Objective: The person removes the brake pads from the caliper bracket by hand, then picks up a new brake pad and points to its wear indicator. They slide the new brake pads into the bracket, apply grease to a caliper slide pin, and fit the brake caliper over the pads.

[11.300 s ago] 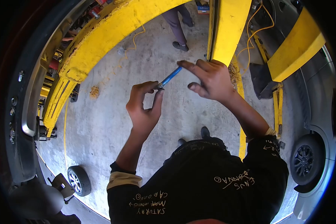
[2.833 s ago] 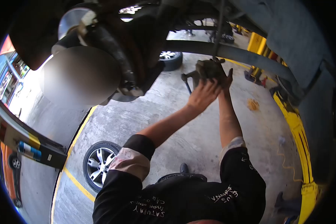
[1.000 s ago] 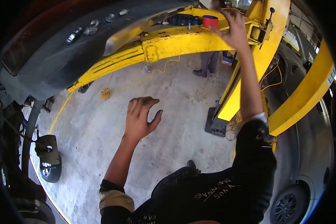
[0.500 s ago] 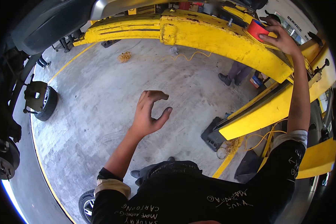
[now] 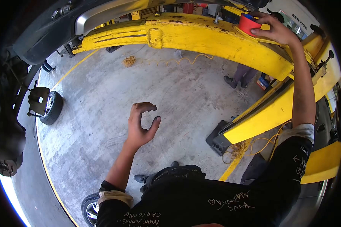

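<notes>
Wheel (image 5: 56, 109) on grey concrete floor (image 5: 98, 90) at left, car (image 5: 41, 36) raised above; left hand (image 5: 138, 130) mid-frame over floor, curved in a C, thumb and fingers apart, nothing in it; right hand (image 5: 279, 31) upper right gripping red container (image 5: 247, 26) on yellow lift arm (image 5: 212, 39), thumb on side, fingers at rim. Person's legs (image 5: 240, 73) below arm, upper body hidden. Second wheel (image 5: 86, 207) cut off at bottom, container's contents unclear, dark parts at far left blurred.
</notes>
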Demonstrator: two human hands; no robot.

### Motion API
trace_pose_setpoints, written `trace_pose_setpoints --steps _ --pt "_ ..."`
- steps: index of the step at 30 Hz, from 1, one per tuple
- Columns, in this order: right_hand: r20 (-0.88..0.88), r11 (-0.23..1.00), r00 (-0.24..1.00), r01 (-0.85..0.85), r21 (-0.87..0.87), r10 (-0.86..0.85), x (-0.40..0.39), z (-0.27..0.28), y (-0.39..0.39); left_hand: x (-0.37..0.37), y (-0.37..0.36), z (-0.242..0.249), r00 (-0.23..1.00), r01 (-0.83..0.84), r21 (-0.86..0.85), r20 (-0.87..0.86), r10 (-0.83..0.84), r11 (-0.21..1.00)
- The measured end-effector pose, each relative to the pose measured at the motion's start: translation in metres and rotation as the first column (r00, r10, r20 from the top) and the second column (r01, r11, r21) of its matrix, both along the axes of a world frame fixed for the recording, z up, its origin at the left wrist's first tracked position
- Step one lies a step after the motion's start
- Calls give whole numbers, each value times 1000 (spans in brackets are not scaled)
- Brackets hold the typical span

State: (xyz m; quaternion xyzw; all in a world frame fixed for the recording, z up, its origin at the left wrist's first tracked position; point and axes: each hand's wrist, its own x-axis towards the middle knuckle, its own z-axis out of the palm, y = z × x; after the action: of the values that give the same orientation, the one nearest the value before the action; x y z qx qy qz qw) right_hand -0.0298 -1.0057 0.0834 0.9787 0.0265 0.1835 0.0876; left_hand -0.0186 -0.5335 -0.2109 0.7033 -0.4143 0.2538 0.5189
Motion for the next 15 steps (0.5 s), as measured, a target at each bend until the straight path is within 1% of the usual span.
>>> trace_pose_setpoints --steps 2,4,8,10,11,12,14,15 --pt "9 1000 1000 7 6 -7 -2 1 1 -3 1 0 1000 0 -4 -7 0 1000" --pt "-25 999 999 -22 49 23 -7 4 13 -6 3 0 1000 0 -8 -11 0 1000" --pt "-22 996 998 -65 58 66 0 3 4 -10 6 0 1000 -26 -17 -8 26 1000" --pt "12 981 982 -191 23 191 -1 1 1 -12 8 -1 1000 -13 -35 -2 13 999" --pt "12 980 981 -191 -53 192 1 0 -11 -12 9 -2 999 -35 -26 -7 35 999" --pt "27 981 981 -193 14 193 -6 1 -1 -13 10 -2 999 -52 -19 -10 52 998" --pt "13 957 966 -258 131 258 -9 4 -9 -14 11 0 997 -73 -4 -5 73 997" --pt "84 928 935 -353 118 345 -12 3 -15 -14 11 -1 997 -71 -12 -12 71 997"
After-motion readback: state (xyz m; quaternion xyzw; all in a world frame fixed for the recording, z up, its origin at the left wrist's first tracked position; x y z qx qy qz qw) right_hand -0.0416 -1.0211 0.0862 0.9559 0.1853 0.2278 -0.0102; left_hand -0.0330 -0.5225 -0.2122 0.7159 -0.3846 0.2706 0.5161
